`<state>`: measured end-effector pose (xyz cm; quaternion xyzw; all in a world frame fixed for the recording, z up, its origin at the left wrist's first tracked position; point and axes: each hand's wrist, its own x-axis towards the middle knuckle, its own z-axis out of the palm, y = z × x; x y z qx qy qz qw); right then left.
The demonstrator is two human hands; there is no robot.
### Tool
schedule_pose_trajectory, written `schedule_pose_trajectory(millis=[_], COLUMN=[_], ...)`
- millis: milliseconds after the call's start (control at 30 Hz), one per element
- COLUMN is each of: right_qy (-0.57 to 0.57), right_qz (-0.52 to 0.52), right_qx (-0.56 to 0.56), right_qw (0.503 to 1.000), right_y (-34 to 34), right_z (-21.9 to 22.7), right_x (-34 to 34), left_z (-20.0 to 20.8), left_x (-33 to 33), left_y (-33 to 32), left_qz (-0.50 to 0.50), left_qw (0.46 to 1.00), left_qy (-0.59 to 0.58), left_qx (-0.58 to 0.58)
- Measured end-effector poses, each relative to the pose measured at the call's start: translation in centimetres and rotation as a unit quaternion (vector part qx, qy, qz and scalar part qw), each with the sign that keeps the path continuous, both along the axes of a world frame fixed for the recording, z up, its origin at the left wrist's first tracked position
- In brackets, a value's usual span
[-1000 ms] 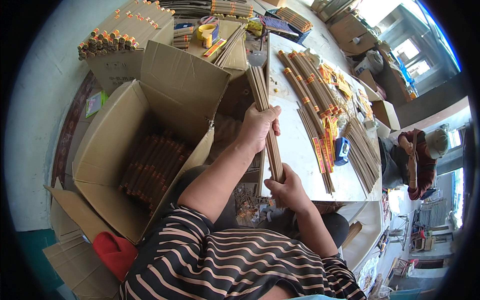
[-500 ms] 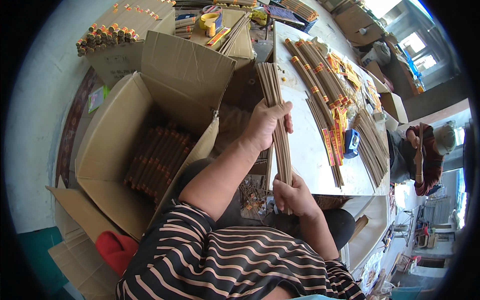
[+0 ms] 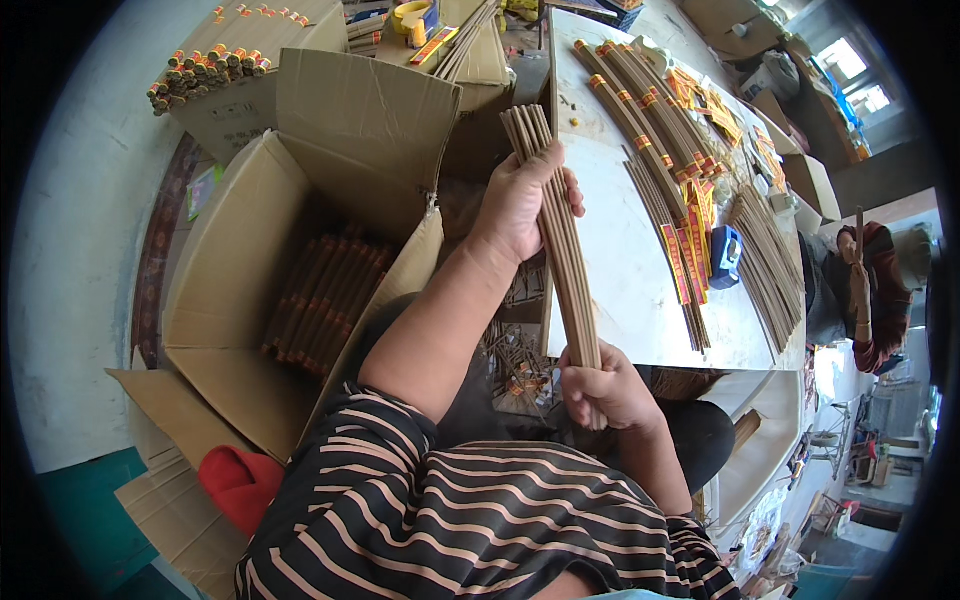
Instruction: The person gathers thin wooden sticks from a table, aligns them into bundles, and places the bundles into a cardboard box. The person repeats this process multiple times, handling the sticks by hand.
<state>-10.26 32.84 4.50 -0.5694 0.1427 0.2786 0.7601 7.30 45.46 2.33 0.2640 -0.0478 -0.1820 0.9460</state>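
A bundle of loose brown incense sticks [image 3: 572, 275] slants between my two hands, its far end spread a little. My left hand [image 3: 522, 203] is closed round its upper part. Lower down, my right hand [image 3: 612, 388] is wrapped about the near end. Beside the bundle stands a white table [image 3: 600, 240]. Wrapped bundles [image 3: 650, 120] with red and yellow bands lie at its far side. Nearer are loose sticks [image 3: 765, 265], red and yellow paper labels [image 3: 684, 262] and a small blue object [image 3: 726, 257] whose kind is unclear.
At my left an open cardboard box [image 3: 230, 260] holds several dark banded bundles [image 3: 325, 300]. Another box [image 3: 235, 110] with banded bundles stands behind it. A red cloth-like thing [image 3: 238, 490] lies near my left elbow. Another person [image 3: 875, 290] holds sticks at the far right.
The bundle's far end has shifted slightly left and my right hand a little right. My left hand has moved up along the sticks. The view has shifted slightly.
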Motion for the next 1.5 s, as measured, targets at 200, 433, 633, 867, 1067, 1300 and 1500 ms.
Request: schedule_pose_trajectory(millis=[200, 433, 633, 867, 1067, 1300, 1500], right_qy=[0.069, 0.036, 0.034, 0.037, 0.013, 0.01, 0.003], right_qz=[-0.036, -0.048, -0.045, -0.054, -0.045, -0.044, -0.043], right_qx=[0.36, 0.28, 0.258, 0.256, 0.185, 0.146, 0.091], right_qw=[0.93, 0.958, 0.965, 0.965, 0.982, 0.988, 0.995], right_y=[-1.4, -0.8, -1.2, -1.3, -1.5, -2.1, -2.7], right_z=[-1.3, -0.8, -0.6, -0.6, -0.3, -0.2, 0.1], right_x=[-1.0, -0.7, -0.7, -0.6, -0.6, -0.9, -0.8], left_z=[1.7, 0.4, 1.0, 0.7, -0.2, -0.9, -1.1], left_x=[-1.6, -1.9, -2.0, -1.4, -0.9, -0.1, -0.2], left_y=[-0.6, -1.6, -1.3, -1.4, -1.3, -1.3, -1.5], left_qz=[-0.104, -0.098, -0.08, -0.059, 0.231, 0.36, 0.353], left_qw=[0.988, 0.991, 0.995, 0.997, 0.913, 0.7, 0.695], left_qy=[0.008, -0.003, 0.013, 0.004, -0.209, -0.377, -0.383], left_qx=[-0.115, -0.088, -0.059, -0.053, 0.262, 0.488, 0.496])
